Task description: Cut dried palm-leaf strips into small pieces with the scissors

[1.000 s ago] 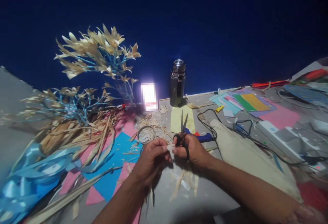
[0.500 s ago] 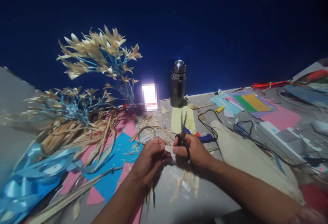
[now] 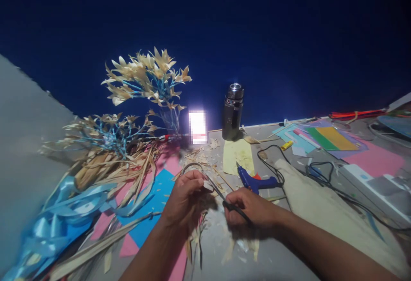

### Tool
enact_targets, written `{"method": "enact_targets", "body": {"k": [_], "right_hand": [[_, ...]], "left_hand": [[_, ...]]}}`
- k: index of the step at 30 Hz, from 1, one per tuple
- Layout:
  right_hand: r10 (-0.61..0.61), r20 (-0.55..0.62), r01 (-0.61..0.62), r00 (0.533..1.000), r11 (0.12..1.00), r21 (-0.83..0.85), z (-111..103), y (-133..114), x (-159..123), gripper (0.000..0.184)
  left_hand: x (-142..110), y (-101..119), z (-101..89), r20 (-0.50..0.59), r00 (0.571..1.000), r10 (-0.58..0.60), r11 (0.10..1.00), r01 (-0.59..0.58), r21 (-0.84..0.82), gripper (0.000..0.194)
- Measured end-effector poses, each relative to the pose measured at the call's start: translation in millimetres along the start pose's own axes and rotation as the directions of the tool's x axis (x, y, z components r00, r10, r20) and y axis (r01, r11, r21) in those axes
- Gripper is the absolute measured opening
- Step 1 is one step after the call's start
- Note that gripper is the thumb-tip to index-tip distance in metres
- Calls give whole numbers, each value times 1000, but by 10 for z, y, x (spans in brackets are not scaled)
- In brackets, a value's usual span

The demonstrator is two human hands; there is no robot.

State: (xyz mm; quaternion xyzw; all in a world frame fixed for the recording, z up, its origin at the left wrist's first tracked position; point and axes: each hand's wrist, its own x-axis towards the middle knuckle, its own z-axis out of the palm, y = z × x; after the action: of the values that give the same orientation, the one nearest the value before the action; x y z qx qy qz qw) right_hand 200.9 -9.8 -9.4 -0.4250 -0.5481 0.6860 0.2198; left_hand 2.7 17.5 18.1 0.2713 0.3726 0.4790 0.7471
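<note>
Scissors [image 3: 225, 202] are gripped in the right hand [image 3: 248, 208] at the lower centre of the frame, pointed toward the left hand [image 3: 183, 195], by which a small pale piece [image 3: 208, 185] is pinched. Above the right hand, a blue glue gun [image 3: 257, 183] is seen.

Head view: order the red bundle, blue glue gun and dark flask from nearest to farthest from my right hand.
From the right hand:
1. Blue glue gun: just beyond the hand.
2. Dark flask: farther back, upright.
3. Red bundle: back, far right.
</note>
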Motion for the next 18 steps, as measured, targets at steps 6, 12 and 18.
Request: {"method": "enact_targets", "body": {"k": [6, 12, 18], "right_hand": [[39, 32, -38, 999, 999, -25, -2, -39, -13, 25], [30, 30, -30, 999, 999, -12, -15, -14, -8, 25], [47, 39, -48, 998, 999, 20, -18, -15, -8, 19]], "left_hand": [[7, -4, -18, 17, 1000, 13, 1000, -13, -21, 18], [18, -6, -62, 49, 999, -6, 999, 8, -48, 12], [44, -9, -78, 39, 999, 10, 997, -7, -77, 10]]}}
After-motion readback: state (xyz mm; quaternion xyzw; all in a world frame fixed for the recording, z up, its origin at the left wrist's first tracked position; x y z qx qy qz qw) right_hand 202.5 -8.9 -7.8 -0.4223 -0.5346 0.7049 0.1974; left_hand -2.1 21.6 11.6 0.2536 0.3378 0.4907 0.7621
